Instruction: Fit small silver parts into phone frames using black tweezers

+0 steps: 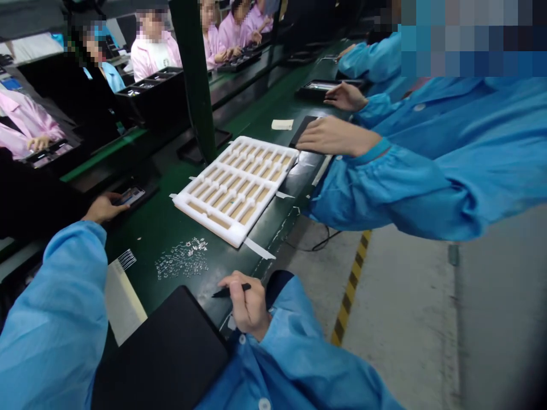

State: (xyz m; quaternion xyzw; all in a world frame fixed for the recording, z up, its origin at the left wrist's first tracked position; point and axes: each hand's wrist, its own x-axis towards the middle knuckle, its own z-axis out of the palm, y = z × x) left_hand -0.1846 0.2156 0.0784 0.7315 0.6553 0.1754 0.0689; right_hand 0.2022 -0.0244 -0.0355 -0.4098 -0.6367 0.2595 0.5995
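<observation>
My left hand (103, 208) reaches to the far left of the green bench, its fingers closed on the near end of a small flat device (133, 196) with a bright face. Dark surroundings hide what lies under that device. Close to the bench's front edge, my right hand (248, 302) grips a slim black pointed tool (226, 291), perhaps tweezers or a pen. Many tiny shiny metal parts (183, 259) lie scattered between my hands. Thin metal strips (127, 259) sit at the end of a pale card (123, 299) beside my left sleeve.
A white slotted foam tray (238, 229) is taped to the bench. A black flat panel (162, 353) lies in front of me. On my right, a co-worker's hand (337, 135) rests on a dark pad. Black boxes (154, 97) and a green post (194, 80) stand behind.
</observation>
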